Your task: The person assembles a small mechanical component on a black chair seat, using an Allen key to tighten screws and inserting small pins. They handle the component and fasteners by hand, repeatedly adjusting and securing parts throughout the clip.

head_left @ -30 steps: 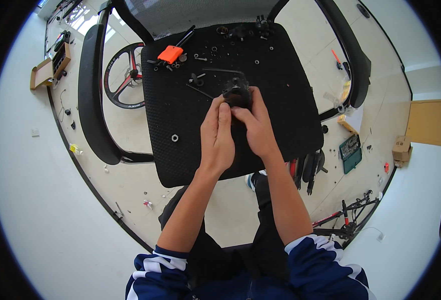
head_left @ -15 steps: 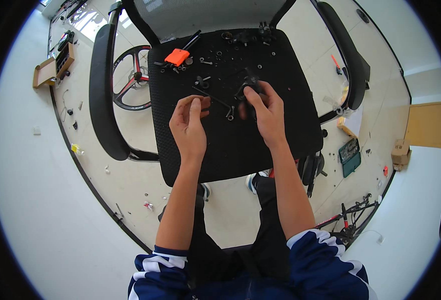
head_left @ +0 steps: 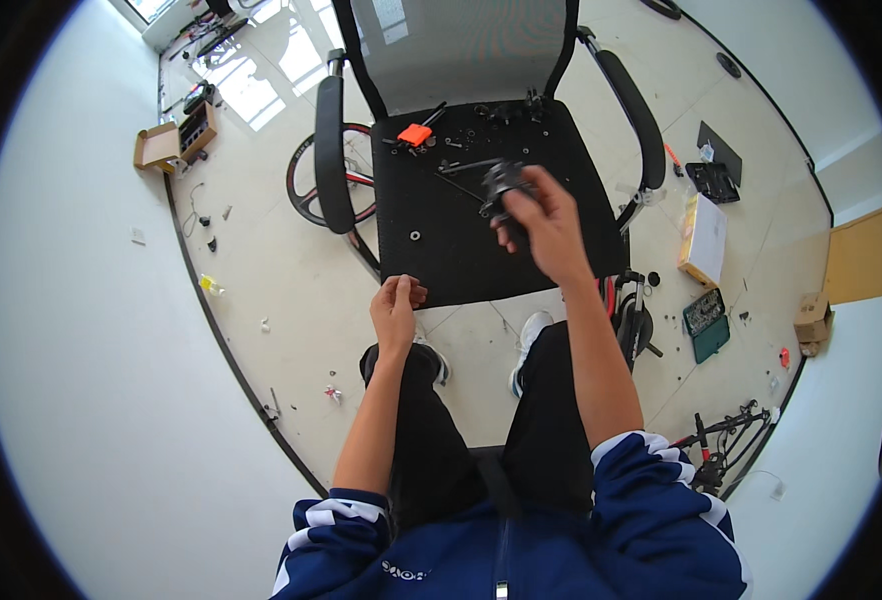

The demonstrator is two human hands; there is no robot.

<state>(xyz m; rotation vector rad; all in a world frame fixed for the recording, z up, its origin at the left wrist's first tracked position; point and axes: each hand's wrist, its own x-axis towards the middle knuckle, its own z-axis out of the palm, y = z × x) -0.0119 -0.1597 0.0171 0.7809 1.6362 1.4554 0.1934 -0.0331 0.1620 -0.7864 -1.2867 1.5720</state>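
Observation:
My right hand (head_left: pixel 551 225) grips a black mechanical part (head_left: pixel 506 187) above the chair seat (head_left: pixel 461 260), thumb on top; its exact kind is hard to make out. Near the seat's front left edge is my left hand (head_left: pixel 395 315), fingers curled in with the thumb against them; anything inside is hidden. A small metal ring, like a nut or washer (head_left: pixel 415 236), lies on the left of the seat. Beneath the held part, a thin dark rod (head_left: pixel 458 187) lies aslant. An orange block-shaped piece (head_left: pixel 414 135) rests farther back among small hardware.
Black parts (head_left: pixel 534 105) sit at the seat's back right. Armrests (head_left: pixel 333 155) flank the seat. A spoked wheel (head_left: pixel 306 180) is on the floor at left. To the right are a white-topped box (head_left: pixel 703 240), an open green case (head_left: pixel 708 325) and a bike frame (head_left: pixel 726 440).
The view has shifted, with the chair appearing farther off. My left hand has drawn back to the seat's front edge. The black part stays in my right hand. A ring now shows at seat left.

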